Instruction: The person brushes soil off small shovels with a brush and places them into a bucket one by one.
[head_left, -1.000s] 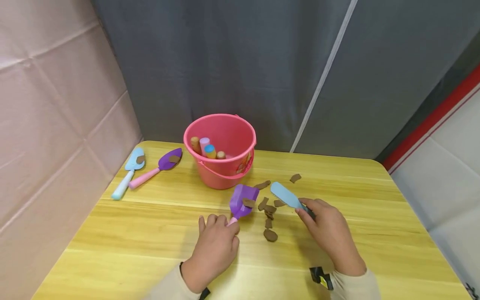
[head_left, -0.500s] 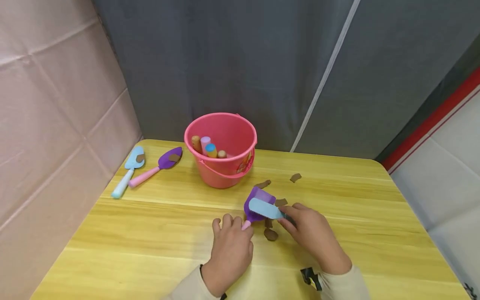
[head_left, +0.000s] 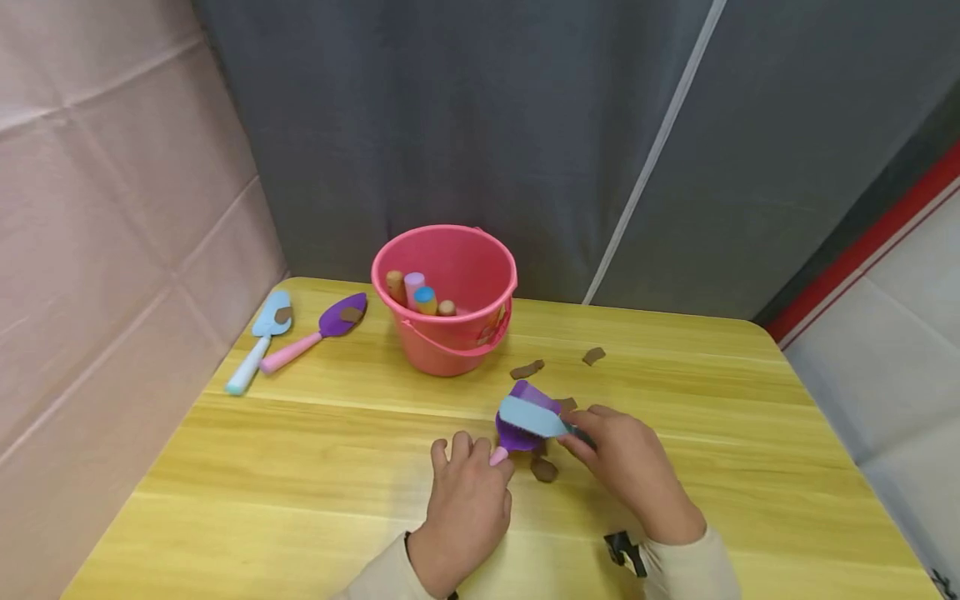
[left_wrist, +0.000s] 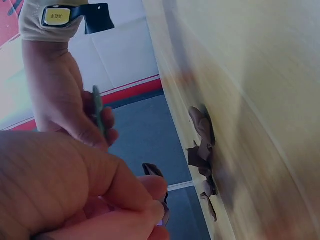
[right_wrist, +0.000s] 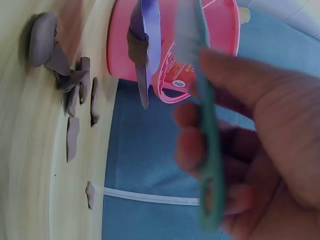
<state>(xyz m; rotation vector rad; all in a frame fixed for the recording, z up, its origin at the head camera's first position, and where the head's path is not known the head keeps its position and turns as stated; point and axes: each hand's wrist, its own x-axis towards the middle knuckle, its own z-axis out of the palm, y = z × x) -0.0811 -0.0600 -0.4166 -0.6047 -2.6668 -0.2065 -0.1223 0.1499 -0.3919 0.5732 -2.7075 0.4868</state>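
Scoop [head_left: 513, 439] just below mid-frame, gripped by fingers of left hand [head_left: 467, 504]; fingers of right hand [head_left: 633, 462] grasp brush [head_left: 528, 416] across it. Step: probably sweeping scraps [head_left: 544, 471]; next likely calls for scoop low, steady

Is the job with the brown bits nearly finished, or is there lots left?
Looks done: the light-blue trowel and purple pink-handled trowel each carry a flat brown scrap. In hand: the left hand holds a purple pink-handled scoop; the right hand holds a light-blue flat tool over it. Left over: several loose brown scraps lie on the yellow wooden table, so probably not finished.
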